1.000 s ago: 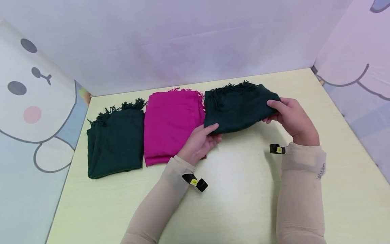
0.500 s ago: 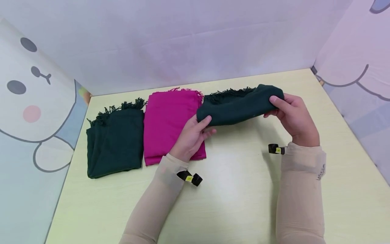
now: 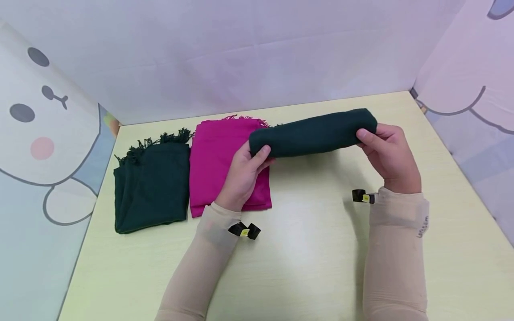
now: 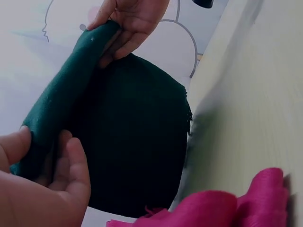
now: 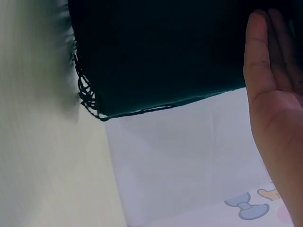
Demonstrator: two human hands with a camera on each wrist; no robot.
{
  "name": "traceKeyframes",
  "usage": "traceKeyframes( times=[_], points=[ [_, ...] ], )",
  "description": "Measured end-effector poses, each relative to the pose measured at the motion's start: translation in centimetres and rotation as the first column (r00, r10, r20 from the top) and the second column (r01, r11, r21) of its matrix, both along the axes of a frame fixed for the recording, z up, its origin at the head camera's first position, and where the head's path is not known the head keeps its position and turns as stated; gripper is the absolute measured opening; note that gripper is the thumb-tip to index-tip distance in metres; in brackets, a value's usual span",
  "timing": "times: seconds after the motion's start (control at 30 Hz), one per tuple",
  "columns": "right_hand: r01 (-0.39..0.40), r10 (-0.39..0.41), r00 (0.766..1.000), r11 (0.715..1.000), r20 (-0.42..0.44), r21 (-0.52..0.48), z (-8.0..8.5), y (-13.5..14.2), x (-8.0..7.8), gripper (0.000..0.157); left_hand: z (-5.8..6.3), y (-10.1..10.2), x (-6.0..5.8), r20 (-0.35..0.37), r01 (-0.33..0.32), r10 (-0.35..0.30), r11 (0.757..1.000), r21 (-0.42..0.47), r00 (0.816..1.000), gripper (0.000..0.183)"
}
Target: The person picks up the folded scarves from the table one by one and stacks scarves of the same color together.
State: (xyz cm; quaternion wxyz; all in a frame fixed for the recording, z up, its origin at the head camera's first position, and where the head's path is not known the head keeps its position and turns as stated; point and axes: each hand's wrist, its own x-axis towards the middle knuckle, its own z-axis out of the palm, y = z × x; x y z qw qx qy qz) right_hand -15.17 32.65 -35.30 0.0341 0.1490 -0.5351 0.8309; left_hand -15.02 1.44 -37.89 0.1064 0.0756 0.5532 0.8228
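A dark green fringed scarf (image 3: 313,134), folded, is held up off the table between my two hands. My left hand (image 3: 244,171) pinches its left end, thumb on the near face and fingers behind. At the other end my right hand (image 3: 387,151) grips the edge the same way. From the left wrist view, the scarf (image 4: 137,127) hangs down below the held edge. Its fringe shows at the lower edge in the right wrist view. Partly behind my left hand lies a folded magenta scarf (image 3: 225,165) on the table.
Left of the magenta scarf, another folded dark green scarf (image 3: 154,189) lies with its fringe toward the back. All rest on a pale wooden table (image 3: 305,249). A white cloth wall (image 3: 257,53) rises behind it, and cartoon-printed panels (image 3: 44,147) flank the sides.
Both hands have lifted the dark green scarf's near edge up off the table. My left hand has moved up and to the left, over the magenta scarf; the right hand has shifted slightly.
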Motion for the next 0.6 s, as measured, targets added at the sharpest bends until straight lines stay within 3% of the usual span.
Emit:
traceKeyframes(
  times=[0.17, 0.37, 0.6],
  points=[
    [-0.017, 0.016, 1.0, 0.999, -0.027, -0.028, 0.2, -0.5, 0.0, 0.017, 0.4, -0.5, 0.1, -0.105, -0.037, 0.031, 0.998, -0.052, 0.994, 0.039],
    [-0.111, 0.105, 0.992, 0.989, -0.065, -0.097, 0.3, -1.1, 0.2, 0.023, 1.0, -1.4, 0.4, -0.195, -0.098, 0.072, 0.987, -0.129, 0.978, 0.035],
    [-0.101, 0.094, 0.99, 0.993, -0.105, -0.063, 0.6, -2.0, 0.1, 0.025, 2.1, -2.4, 0.4, -0.298, -0.147, 0.099, 0.979, -0.143, 0.949, 0.033]
  ],
)
